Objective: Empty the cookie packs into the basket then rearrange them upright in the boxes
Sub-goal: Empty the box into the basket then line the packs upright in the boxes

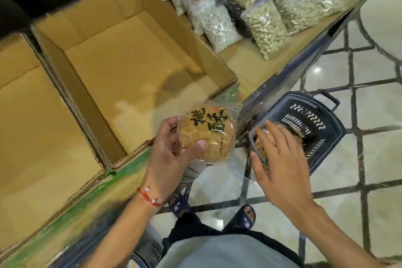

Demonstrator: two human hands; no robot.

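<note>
Cookie pack (208, 132) in left hand (171, 156), right hand (276, 159) over basket (328, 135).

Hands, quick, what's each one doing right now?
Left hand: holds a cookie pack.
Right hand: open, fingers straight, reaching into the basket.

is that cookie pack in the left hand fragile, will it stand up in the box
Likely fragile: the cookie pack shows a crackled round biscuit under thin film. The glossy film may be slippery. Flat and round, it could tip standing alone in the box.
</note>
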